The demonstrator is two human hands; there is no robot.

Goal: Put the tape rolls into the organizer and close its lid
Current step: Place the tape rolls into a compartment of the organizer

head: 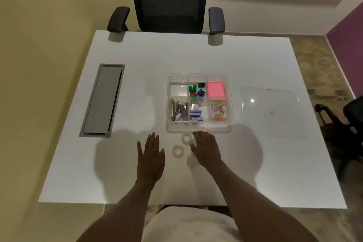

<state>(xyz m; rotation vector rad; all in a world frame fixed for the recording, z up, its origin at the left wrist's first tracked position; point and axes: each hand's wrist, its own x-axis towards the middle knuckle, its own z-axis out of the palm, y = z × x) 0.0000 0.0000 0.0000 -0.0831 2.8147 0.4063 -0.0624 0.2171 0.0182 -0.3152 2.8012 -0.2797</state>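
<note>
A clear plastic organizer [228, 104] with several compartments stands open in the middle of the white table. Its clear lid [271, 112] lies flat to the right of it. Three whitish tape rolls lie just in front of the organizer: one [186, 139] near its front wall, one [178, 151] to the lower left, one [192, 161] partly under my right hand. My right hand [206, 148] hovers over the rolls with fingers touching the far roll; it grips nothing that I can see. My left hand [150, 155] is flat with fingers apart, left of the rolls.
The organizer holds pink sticky notes [215, 91], coloured clips, staple boxes, paper clips and metal tools; its left middle compartment [178, 90] is bare. A grey cable hatch [103, 100] is set in the table at left. A black office chair [169, 0] stands at the far edge.
</note>
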